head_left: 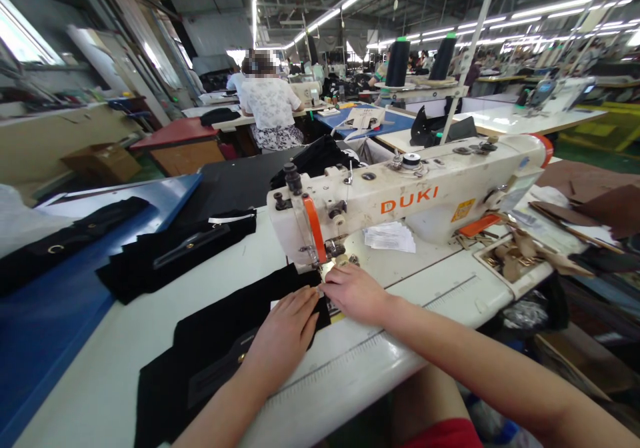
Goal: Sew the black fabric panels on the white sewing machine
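Note:
A black fabric piece (210,328) lies on the white sewing table, one end reaching under the needle area of the sewing machine (360,201). My left hand (285,331) rests on this fabric with its fingers stretched out. A bit of white (273,305) shows beside that hand. Close to the presser foot, my right hand (355,295) has its fingers bent and pressed together, its fingertips almost meeting those of the left. What they pinch is hidden. A dark strip with a gold snap (242,358) sits on the fabric by my left wrist.
White paper labels (390,237) lie on the machine bed. A tray (517,258) of small hardware stands right. More black pieces (180,251) lie left, near a blue table (65,321). Thread cones (399,63) stand behind the machine. A person (273,105) sits farther back.

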`<state>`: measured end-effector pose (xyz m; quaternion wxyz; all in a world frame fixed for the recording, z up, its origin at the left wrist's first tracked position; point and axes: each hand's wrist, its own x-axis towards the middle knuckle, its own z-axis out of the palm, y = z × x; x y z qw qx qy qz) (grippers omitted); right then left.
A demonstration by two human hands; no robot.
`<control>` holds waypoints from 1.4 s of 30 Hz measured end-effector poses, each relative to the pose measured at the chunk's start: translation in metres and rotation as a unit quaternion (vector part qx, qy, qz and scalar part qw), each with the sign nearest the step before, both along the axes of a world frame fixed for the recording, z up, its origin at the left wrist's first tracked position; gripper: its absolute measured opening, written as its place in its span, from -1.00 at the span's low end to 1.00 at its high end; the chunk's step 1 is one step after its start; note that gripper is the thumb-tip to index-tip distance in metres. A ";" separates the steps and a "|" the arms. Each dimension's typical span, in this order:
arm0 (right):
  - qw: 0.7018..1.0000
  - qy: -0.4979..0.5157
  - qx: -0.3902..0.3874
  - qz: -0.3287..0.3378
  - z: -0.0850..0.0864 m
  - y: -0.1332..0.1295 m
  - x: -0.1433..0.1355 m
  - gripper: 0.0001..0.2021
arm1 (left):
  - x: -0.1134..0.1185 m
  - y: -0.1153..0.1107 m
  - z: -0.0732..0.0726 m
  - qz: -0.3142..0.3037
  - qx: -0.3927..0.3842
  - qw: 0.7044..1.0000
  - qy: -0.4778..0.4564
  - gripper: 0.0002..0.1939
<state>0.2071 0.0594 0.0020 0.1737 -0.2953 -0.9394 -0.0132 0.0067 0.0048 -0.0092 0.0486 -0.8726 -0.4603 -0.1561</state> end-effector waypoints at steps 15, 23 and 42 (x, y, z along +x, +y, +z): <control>1.000 0.000 -0.003 -0.001 -0.001 0.002 -0.001 -0.85 | 0.002 0.003 0.005 0.012 -0.035 0.999 0.010 -0.60; 1.000 -0.018 -0.016 -0.016 0.003 0.006 0.002 -0.85 | 0.003 0.024 0.005 0.007 -0.032 0.999 0.000 -0.60; 1.000 -0.015 -0.007 -0.025 -0.001 0.009 0.000 -0.82 | 0.002 0.031 0.001 -0.007 -0.020 1.000 -0.010 -0.59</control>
